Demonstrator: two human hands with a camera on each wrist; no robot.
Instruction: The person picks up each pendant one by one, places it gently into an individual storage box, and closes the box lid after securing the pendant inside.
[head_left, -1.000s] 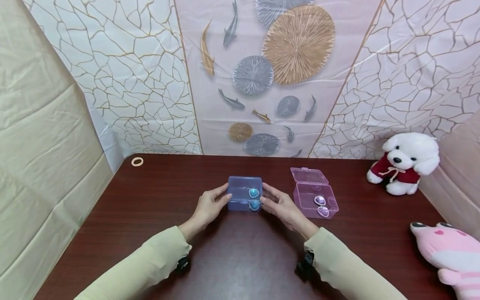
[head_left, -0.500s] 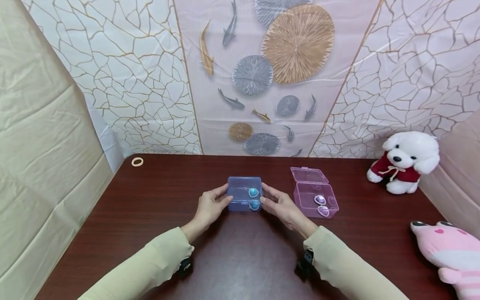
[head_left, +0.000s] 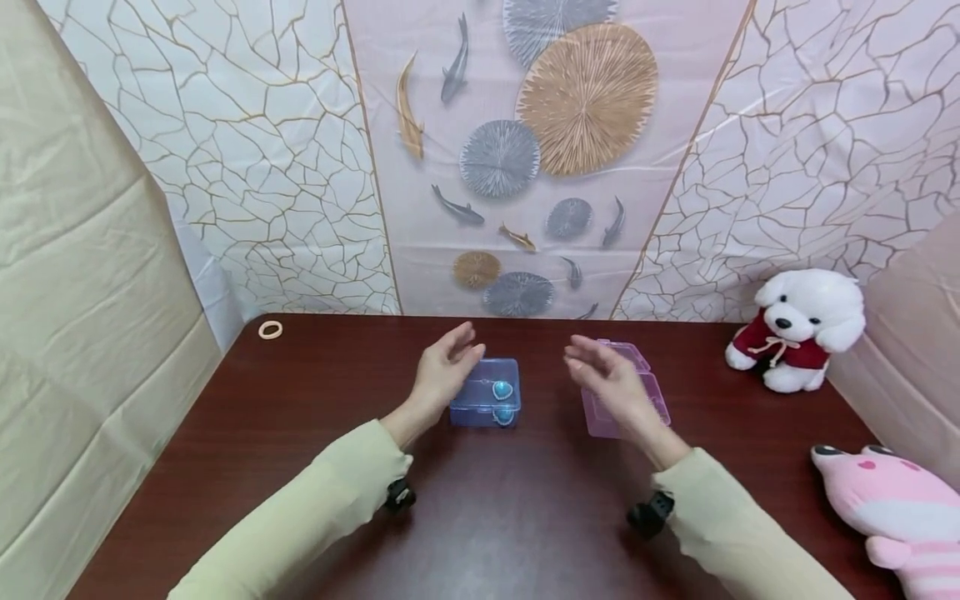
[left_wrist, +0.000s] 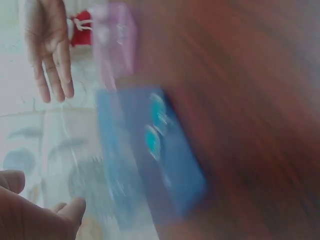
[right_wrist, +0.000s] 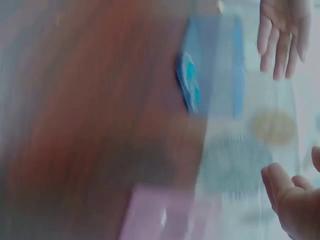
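A clear blue plastic box (head_left: 486, 400) stands mid-table with its lid down. Through it show two turquoise heart-shaped gem pieces (head_left: 502, 390) edged in white. My left hand (head_left: 438, 382) is raised at the box's left side with fingers extended, overlapping its upper left corner in the head view. Over to the right, my right hand (head_left: 618, 387) hovers with straight fingers and nothing in it. It overlaps a clear pink box (head_left: 600, 421) whose lid is tipped back; most of what lies inside that box is hidden. Both wrist views are blurred.
A white plush dog (head_left: 798, 333) in a red jacket sits at the back right. The pink plush toy (head_left: 900, 508) lies by the right edge. Near the back left corner is a pale ring (head_left: 271, 330). Patterned cloth (head_left: 495, 250) hangs behind the dark table (head_left: 480, 500).
Both hands have let go of the blue box and lifted. The right hand has moved right, over the pink box; the left rose slightly. The blue box has stayed in place.
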